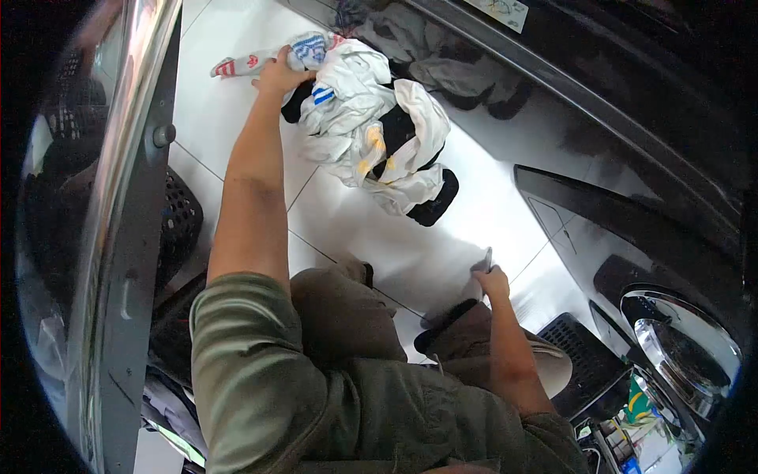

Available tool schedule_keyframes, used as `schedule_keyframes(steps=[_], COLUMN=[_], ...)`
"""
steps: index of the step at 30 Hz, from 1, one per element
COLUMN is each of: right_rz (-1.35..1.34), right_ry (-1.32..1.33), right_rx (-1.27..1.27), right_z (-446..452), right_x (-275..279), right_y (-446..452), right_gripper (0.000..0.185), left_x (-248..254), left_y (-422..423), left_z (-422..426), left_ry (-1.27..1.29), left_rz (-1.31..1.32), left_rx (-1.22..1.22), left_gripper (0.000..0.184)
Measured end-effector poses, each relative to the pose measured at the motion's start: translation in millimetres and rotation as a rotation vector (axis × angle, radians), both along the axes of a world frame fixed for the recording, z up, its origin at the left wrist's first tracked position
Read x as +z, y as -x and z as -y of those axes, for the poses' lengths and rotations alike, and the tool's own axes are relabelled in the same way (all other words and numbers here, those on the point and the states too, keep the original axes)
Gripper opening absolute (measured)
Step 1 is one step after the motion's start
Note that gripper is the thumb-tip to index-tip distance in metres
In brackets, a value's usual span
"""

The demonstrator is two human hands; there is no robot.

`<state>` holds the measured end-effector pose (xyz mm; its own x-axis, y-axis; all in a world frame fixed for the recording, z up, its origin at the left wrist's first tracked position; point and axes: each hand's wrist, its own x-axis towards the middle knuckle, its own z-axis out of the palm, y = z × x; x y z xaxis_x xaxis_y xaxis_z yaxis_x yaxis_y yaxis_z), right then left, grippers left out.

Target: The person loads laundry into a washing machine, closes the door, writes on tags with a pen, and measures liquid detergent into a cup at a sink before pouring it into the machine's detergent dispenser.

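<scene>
Left hand (276, 77) spread wide, fingertips on the socks: red-striped sock (234, 66) running out left of it, blue-striped sock (309, 50) just beyond and right of its fingertips. Pile of white and black clothing (347, 91) right beside that hand, spilling rightward over white tile floor (332, 217). Right hand (493, 280) narrow, closed on thin grey item (488, 256), identity unclear. Black basket (570, 341) right of and nearer the body than right hand.
</scene>
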<state>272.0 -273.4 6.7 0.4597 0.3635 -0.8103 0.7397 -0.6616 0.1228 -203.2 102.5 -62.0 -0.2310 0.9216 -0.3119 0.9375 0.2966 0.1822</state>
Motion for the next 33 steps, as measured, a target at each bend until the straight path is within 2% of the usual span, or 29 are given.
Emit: schedule_keyframes(steps=[1, 2, 3, 4, 5, 6, 7, 8, 9, 10, 11, 13, 14, 16, 17, 18, 20, 22, 23, 25, 26, 27, 28, 29, 31, 32, 33], right_rz=[0.271, 0.22, 0.052, -0.206, -0.574, -0.677, -0.796, -0.913, -0.916, -0.917, -0.867, -0.811, -0.806, -0.939, -0.96, -0.953, -0.947, -1.002, -1.039, -1.221, -1.355, -1.147, -0.88, -0.461, 0.358, 0.764, 0.92], right_ry=[-0.049, -0.212, -0.58, -0.723, -0.581, -0.451, -0.503, -0.561, -0.616, -0.668, -0.622, -0.572, -0.492, -0.417, -0.506, -0.665, -1.014, -1.241, -1.31, -1.202, -1.116, -1.472, -1.784, -2.139, -2.364, -2.341, -2.19], right_rx=[0.173, 0.127, 0.055, -0.272, -0.723, -0.972, -1.012, -1.043, -0.942, -0.84, -0.917, -0.994, -0.902, -0.568, -0.408, -0.294, -0.126, 0.017, 0.077, 0.177, 0.193, 0.365, 0.47, 0.691, 0.8, 0.811, 0.764], right_z=[-15.1, -35.5, -40.2, -65.0, -101.6, -139.3, -158.5, -179.8, -193.5, -201.5, -218.5, -228.6, -227.6, -206.3, -206.7, -209.3, -228.2, -240.5, -245.6, -262.1, -270.1, -259.1, -251.1, -249.4, -238.3, -236.1, -236.4], right_x=[14.2, 20.8, 3.2, -1.5, 19.9, 52.3, 42.5, 29.0, -18.6, -61.6, -53.4, -47.3, -54.6, -104.6, -84.4, -36.4, 77.1, 171.6, 209.1, 272.4, 321.3, 391.2, 428.3, 453.7, 497.9, 507.9, 510.0], right_y=[27.3, 42.0, 46.8, 69.3, 93.3, 123.9, 140.0, 153.1, 166.2, 179.4, 203.1, 230.5, 234.3, 224.7, 225.9, 227.6, 224.1, 215.1, 207.9, 181.8, 163.4, 148.3, 133.9, 113.6, 68.3, 53.2, 47.5], right_gripper=[0.056, 0.06, 0.064, 0.069, 0.072, 0.074, 0.075, 0.076, 0.069, 0.063, 0.055, 0.048, 0.051, 0.049, 0.049, 0.049, 0.049, 0.05, 0.05, 0.04, 0.034, 0.027, 0.024, 0.027, 0.031, 0.034, 0.035], left_x=[7.6, 16.5, 23.7, 32.6, 36.8, 35.7, 11.4, -11.2, 14.7, 60.2, 25.3, 30.3, 48.9, 71.4, 83.2, 94.9, 120.7, 172.8, 207.7, 298.4, 352.3, 384.7, 418.8, 433.8, 495.9, 512.1, 516.4], left_y=[-6.6, -12.0, -19.5, -26.1, -27.3, -27.8, -19.9, -11.6, -27.5, -47.6, -50.5, -91.9, -108.8, -117.6, -117.5, -116.2, -110.2, -122.2, -129.4, -152.3, -165.9, -178.4, -182.9, -192.4, -240.9, -267.1, -298.2], left_z=[10.0, 17.0, 26.1, 32.3, 38.5, 43.3, 47.0, 47.2, 55.4, 66.1, 82.1, 135.2, 153.0, 170.0, 178.0, 178.5, 166.2, 148.2, 130.7, 104.6, 87.4, 60.6, 36.6, 2.4, -62.9, -89.0, -106.1], left_ry=[-0.041, -0.087, -0.106, -0.011, 0.019, 0.05, -0.04, -0.133, 0.051, 0.18, 0.208, 0.124, 0.093, -0.048, -0.08, -0.138, -0.409, -0.694, -0.75, -0.862, -0.949, -1.074, -1.279, -1.343, -1.376, -1.35, -1.271], left_rz=[0.012, 0.02, 0.066, 0.094, 0.149, 0.205, 0.36, 0.521, 1.0, 1.17, 1.075, 0.668, 0.767, 0.801, 0.774, 0.75, 0.762, 0.782, 0.785, 1.212, 1.34, 1.5, 1.043, 0.658, 0.5, 0.494, 0.539], left_rx=[0.001, 0.002, 0.04, 0.056, 0.035, 0.014, -0.077, -0.166, 0.068, -0.08, -0.172, -0.355, -0.251, -0.181, -0.174, -0.179, -0.29, -0.178, -0.2, 0.101, 0.119, 0.028, -0.175, -0.118, -0.132, -0.18, -0.271], left_gripper=[0.1, 0.099, 0.098, 0.098, 0.095, 0.091, 0.085, 0.079, 0.068, 0.07, 0.075, 0.106, 0.119, 0.121, 0.118, 0.115, 0.102, 0.084, 0.084, 0.069, 0.061, 0.058, 0.059, 0.062, 0.063, 0.061, 0.06])
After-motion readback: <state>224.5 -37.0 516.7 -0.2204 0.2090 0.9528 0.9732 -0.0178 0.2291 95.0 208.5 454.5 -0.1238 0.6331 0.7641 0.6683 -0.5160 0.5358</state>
